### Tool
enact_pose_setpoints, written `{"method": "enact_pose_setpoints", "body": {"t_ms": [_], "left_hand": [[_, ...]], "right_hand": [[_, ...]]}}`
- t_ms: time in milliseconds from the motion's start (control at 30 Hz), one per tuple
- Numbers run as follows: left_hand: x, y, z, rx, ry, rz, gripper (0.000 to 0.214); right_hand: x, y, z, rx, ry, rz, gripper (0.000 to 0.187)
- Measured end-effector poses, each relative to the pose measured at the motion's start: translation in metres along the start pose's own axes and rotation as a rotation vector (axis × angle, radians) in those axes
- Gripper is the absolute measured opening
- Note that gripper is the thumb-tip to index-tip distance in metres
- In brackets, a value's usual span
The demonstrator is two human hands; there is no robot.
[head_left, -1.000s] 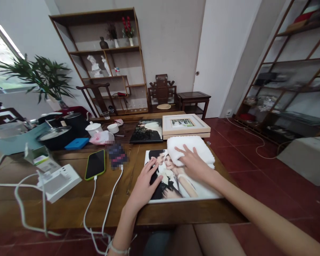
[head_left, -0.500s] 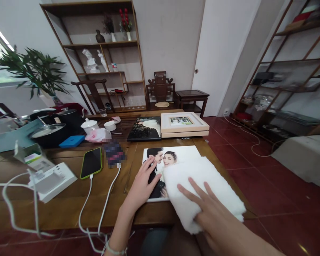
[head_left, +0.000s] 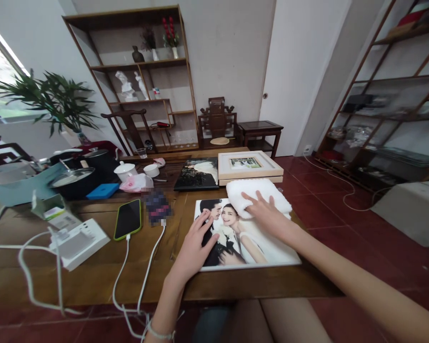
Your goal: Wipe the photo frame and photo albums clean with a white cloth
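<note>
A photo panel (head_left: 252, 240) printed with a couple lies flat on the wooden table in front of me. My left hand (head_left: 197, 242) rests on the panel's left side, its fingers stretched out and nothing held. A folded white towel (head_left: 237, 194) covers the panel's far right part and hangs over its far edge. On top of it, my right hand (head_left: 266, 212) presses down and holds the towel, fingers somewhat spread; its thumb is not clearly visible.
Behind the panel lie a dark photo panel (head_left: 192, 177) and a pale wooden picture frame (head_left: 250, 175). To the left are a phone (head_left: 127, 220) with a white cable, a white box (head_left: 80, 245), a blue box (head_left: 103, 191) and a lidded pan (head_left: 71, 183). The table's right edge is close.
My right hand and the towel have moved away from me, from the panel's near right side to its far right. More of the picture shows. My left hand keeps its place.
</note>
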State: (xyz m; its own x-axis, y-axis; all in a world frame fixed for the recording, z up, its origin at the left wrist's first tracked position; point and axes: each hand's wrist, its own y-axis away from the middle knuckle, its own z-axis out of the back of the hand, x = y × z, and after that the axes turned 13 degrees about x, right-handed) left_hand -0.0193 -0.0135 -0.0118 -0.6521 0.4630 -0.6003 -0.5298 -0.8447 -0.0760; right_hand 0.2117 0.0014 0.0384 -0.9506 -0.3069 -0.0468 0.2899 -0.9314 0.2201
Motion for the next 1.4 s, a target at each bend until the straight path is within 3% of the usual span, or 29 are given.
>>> {"method": "enact_pose_setpoints", "body": {"t_ms": [167,333,433,567,667,833,933,1033,1167,1300,1400], "left_hand": [[0.002,0.0,-0.001,-0.013,0.003,-0.019,0.046],[0.002,-0.001,-0.001,-0.012,-0.004,-0.019,0.046],[0.001,-0.001,-0.001,-0.01,-0.005,-0.02,0.045],[0.0,0.0,-0.001,-0.011,0.004,-0.022,0.045],[0.0,0.0,-0.001,-0.022,0.011,-0.036,0.045],[0.001,0.0,0.0,-0.021,0.012,-0.023,0.045],[0.001,0.0,0.0,-0.01,0.004,-0.01,0.047],[0.001,-0.001,0.0,-0.002,0.0,-0.001,0.047],[0.001,0.0,-0.001,-0.018,0.012,-0.017,0.046],[0.0,0.0,-0.001,-0.022,0.009,-0.029,0.045],[-0.001,0.0,-0.001,-0.016,-0.009,-0.018,0.045]], "right_hand": [[0.014,0.036,0.002,0.092,0.056,0.048,0.052],[0.042,0.088,-0.017,0.212,0.048,0.173,0.046],[0.048,0.102,-0.022,0.255,0.026,0.213,0.042],[0.038,0.084,-0.007,0.234,-0.073,0.19,0.048],[0.024,0.051,0.011,0.136,-0.08,0.173,0.045],[0.007,-0.001,0.029,0.101,-0.037,0.118,0.039],[0.004,-0.006,0.029,0.106,-0.035,0.122,0.043],[0.009,0.015,0.022,0.126,-0.041,0.138,0.046],[0.024,0.068,-0.001,0.213,-0.093,0.147,0.055],[0.038,0.114,-0.033,0.286,-0.124,0.182,0.045],[0.041,0.126,-0.044,0.294,-0.147,0.227,0.042]]}}
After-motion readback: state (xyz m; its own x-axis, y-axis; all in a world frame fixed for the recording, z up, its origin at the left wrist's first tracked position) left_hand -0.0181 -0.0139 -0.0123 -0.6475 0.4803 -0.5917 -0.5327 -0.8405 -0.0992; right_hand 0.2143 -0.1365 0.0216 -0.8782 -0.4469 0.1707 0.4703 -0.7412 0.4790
